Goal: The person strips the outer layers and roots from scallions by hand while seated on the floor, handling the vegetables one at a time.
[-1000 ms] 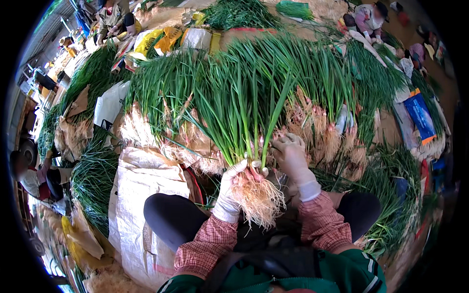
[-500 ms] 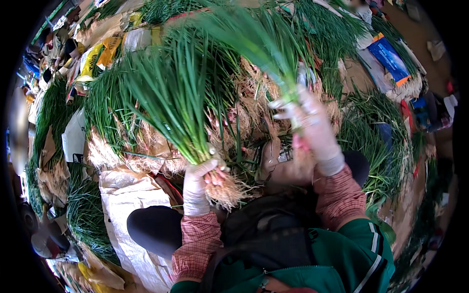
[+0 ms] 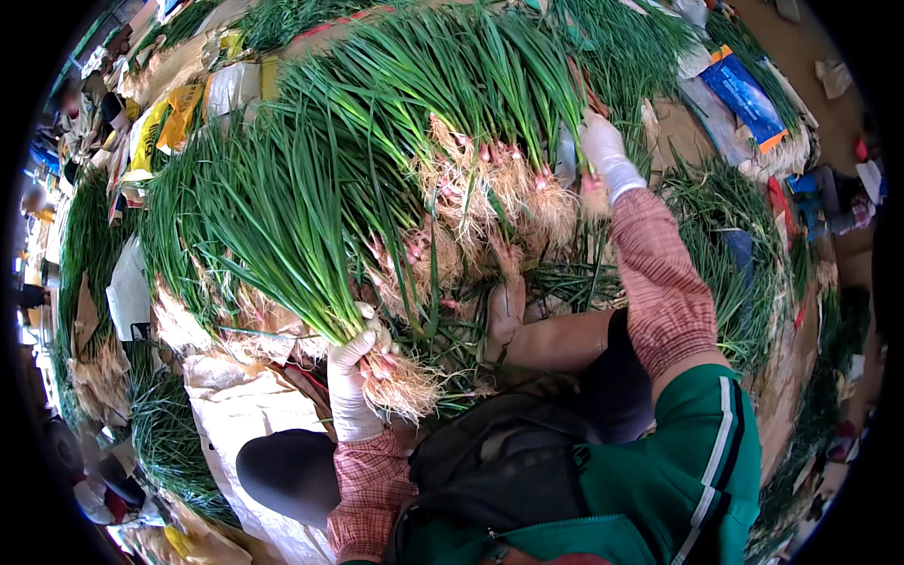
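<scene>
My left hand (image 3: 356, 356), in a pale glove, is closed around a thick bunch of green onions (image 3: 282, 221) just above its pinkish bulbs. The roots hang below the fist, and the long leaves slant away to the far left. Farther out on the right, my gloved right hand (image 3: 605, 151) grips a thinner bunch of green onions (image 3: 592, 191), whose reddish bulb end shows under the fingers. This bunch is at the right end of a row of green onions (image 3: 490, 160) lying with leaves pointing away and roots toward me. My right fingertips are partly hidden.
A white woven sack (image 3: 250, 414) lies by my left knee. My bare foot (image 3: 506, 315) is amid loose leaves, close to the row's roots. Onion heaps (image 3: 720, 254) lie at the right. A blue and orange packet (image 3: 744, 97) and yellow bags (image 3: 165, 122) lie farther out.
My right hand has swung its bunch outward and lowered it against the right end of the row. My left hand has shifted slightly left and down, still holding its bunch.
</scene>
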Demonstrator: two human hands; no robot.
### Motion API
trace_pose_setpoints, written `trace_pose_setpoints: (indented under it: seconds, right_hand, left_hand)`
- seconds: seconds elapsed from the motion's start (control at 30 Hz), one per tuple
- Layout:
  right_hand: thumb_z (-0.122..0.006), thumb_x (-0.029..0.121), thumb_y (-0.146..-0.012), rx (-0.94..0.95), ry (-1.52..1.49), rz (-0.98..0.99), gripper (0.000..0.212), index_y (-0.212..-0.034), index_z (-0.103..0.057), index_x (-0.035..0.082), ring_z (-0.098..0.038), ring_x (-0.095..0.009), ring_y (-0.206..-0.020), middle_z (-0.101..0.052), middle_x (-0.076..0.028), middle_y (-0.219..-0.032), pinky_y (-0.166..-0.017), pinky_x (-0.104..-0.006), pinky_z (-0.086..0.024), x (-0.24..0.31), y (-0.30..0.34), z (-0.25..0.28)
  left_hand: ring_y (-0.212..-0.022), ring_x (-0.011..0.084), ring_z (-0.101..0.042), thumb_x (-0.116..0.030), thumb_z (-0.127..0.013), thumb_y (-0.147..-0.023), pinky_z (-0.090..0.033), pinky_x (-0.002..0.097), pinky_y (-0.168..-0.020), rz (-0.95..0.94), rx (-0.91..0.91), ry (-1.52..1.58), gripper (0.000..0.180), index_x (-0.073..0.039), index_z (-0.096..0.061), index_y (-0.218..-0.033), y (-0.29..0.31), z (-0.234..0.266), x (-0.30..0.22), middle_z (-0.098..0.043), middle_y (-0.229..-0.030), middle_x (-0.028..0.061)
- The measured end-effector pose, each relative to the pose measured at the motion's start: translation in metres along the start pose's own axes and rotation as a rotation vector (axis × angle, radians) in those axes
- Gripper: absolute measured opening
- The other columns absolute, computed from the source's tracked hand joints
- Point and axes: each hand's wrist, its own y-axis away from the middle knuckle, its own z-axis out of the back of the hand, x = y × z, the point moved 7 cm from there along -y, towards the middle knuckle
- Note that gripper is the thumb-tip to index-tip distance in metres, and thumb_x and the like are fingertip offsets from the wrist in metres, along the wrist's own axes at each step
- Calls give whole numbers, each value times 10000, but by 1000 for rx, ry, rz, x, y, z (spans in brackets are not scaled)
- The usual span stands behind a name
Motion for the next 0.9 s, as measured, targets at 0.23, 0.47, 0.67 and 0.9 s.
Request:
trace_pose_setpoints:
  seconds: [0.23, 0.47, 0.67, 0.9]
  right_hand:
    - [-549, 225, -895, 216, -177, -79, 314, -1094, -616, -8, -644, -264, -897, -658, -179, -952, -861, -374, -502, 6, 22, -75]
    - [-558, 155, -900, 346, -1444, -76, 204, -1025, -613, 4, -592, -165, -888, -644, -73, -896, -819, -285, -485, 43, 67, 0]
    - [-631, 183, -854, 343, -884, 472, 269, -1061, -591, 15, -561, -126, -854, -635, -54, -948, -795, -298, -459, 176, 217, -6]
    - [-536, 263, -932, 451, -1377, -242, 253, -946, -658, 42, -521, -90, -640, -618, -14, -776, -614, -202, -446, 162, 243, -64]
  left_hand:
    - [-661, 186, -534, -76, -686, -773, -515, 346, -631, 3, -43, 17, 376, -8, -493, -1089, -6, 2, 5, -512, -748, 56]
    - [-710, 201, -580, -92, -688, -762, -529, 330, -616, -23, 56, 38, 382, 0, -505, -1085, -12, -1, 10, -561, -775, 93]
    - [-569, 228, -651, -77, -653, -781, -504, 232, -422, 141, 31, -144, 361, 44, -477, -1073, -11, -36, 27, -627, -839, 141]
    - [-596, 253, -630, -98, -657, -810, -526, 429, -838, 116, 33, -51, 213, 31, -560, -949, -5, -21, 32, -627, -755, 153]
